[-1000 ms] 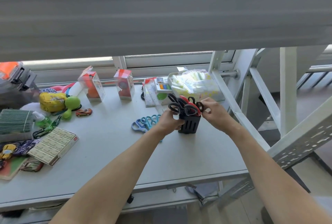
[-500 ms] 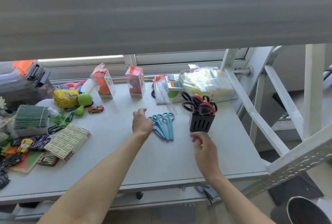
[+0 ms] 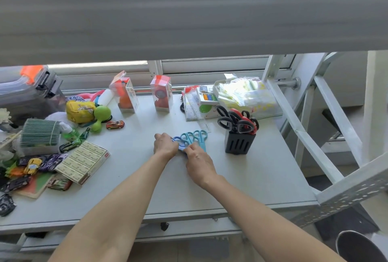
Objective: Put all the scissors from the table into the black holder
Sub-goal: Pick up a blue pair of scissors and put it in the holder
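Left hand (image 3: 165, 143), right hand (image 3: 197, 157) on blue scissors (image 3: 192, 137); grip unclear | black holder (image 3: 239, 143) near

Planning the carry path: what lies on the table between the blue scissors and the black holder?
Nothing: in the head view, bare table separates the blue scissors from the black holder.

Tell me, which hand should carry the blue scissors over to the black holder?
Probably the right hand. Both hands touch the blue scissors, but the black holder stands on the right, so the left hand would have to cross over.
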Available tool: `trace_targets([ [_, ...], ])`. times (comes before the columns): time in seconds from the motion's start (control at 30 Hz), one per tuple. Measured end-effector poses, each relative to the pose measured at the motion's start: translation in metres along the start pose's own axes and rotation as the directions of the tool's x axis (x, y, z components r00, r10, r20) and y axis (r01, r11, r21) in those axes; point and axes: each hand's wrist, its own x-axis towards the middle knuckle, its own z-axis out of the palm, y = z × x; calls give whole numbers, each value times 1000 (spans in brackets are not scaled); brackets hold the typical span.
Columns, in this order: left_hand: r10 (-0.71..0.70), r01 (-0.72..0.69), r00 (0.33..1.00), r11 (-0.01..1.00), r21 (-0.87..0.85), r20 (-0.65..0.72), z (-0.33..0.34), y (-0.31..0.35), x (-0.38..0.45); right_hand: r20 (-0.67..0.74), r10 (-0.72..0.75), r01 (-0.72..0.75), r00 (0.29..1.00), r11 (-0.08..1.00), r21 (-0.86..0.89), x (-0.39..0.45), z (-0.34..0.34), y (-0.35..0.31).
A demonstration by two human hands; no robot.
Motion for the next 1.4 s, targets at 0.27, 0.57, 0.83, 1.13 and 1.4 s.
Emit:
trace_targets([
  [0.27, 75, 37, 967, 903, -429, 242, -19, 7, -35, -195, 28, -2, 980, 991, 134, -18, 4, -1],
  [0.57, 312, -153, 912, 860, -487, 265, -19, 40, -72, -467, 170, 83, 868, 877, 473, -67, -20, 31],
  [0.83, 388, -243, 874, 870, -428, 293, 20, 74, -74, -686, 420, 112, 594, 802, 587, -91, -86, 89],
  [1.13, 456, -341, 848, 860, -380, 270, 37, 105, -68, -721, 255, 203, 644, 852, 482, -28, -158, 106],
  [1.4, 439, -316, 853, 864, -393, 280, 39, 108, -66, -493, 175, 59, 853, 904, 423, -13, -138, 119],
])
